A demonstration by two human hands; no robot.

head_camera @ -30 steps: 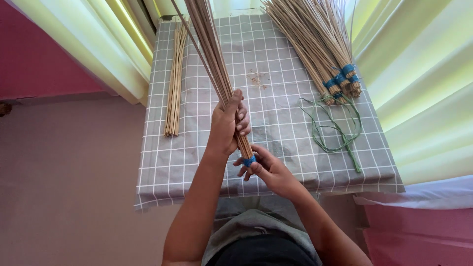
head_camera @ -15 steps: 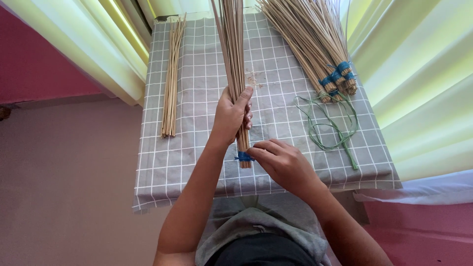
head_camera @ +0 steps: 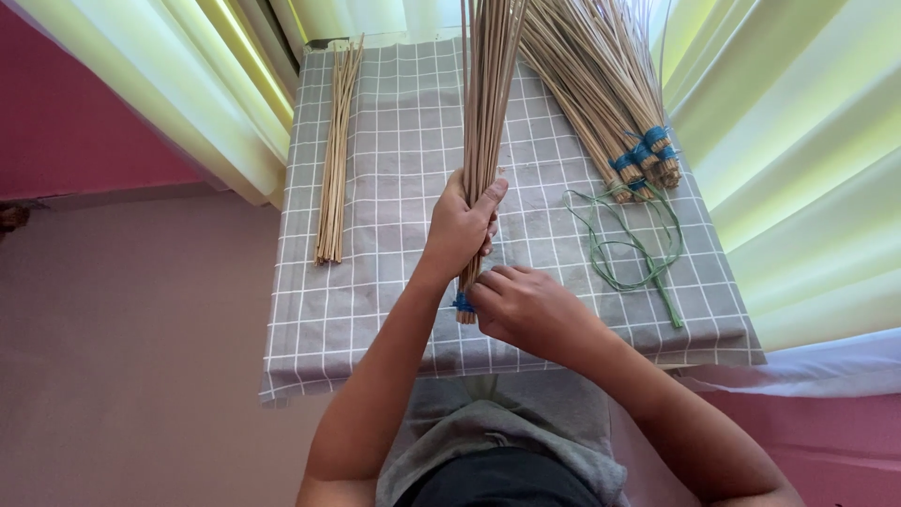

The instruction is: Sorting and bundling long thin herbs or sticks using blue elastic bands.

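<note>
Left hand: my left hand is closed around a bundle of thin straw-coloured sticks, a little above its lower end, and holds it nearly upright over the table.
Right hand: my right hand is just below the left one, with the fingertips pinched on the blue band at the bottom of the bundle (how tight the pinch is I cannot tell, the fingers are bent inward).
Hands together: they are very near to each other, one above the other on the same bundle, almost touching.
Bundle: its lower end sits over the front middle part of the table, and its upper part goes out of the picture at the top.
Blue band: only a small part is visible, at the left side of my right fingers, wrapped around the stick ends.
Table: it is covered with a grey cloth with white checks.
Loose sticks: a thin row of sticks lies flat at the left side of the cloth, well apart from my hands.
Tied bundles: several stick bundles with blue ties lie at the back right.
Green string: a loop of green cord lies on the cloth, right of my hands, below the tied bundles.
Curtains: pale yellow-green curtains hang at both sides of the table.
</note>
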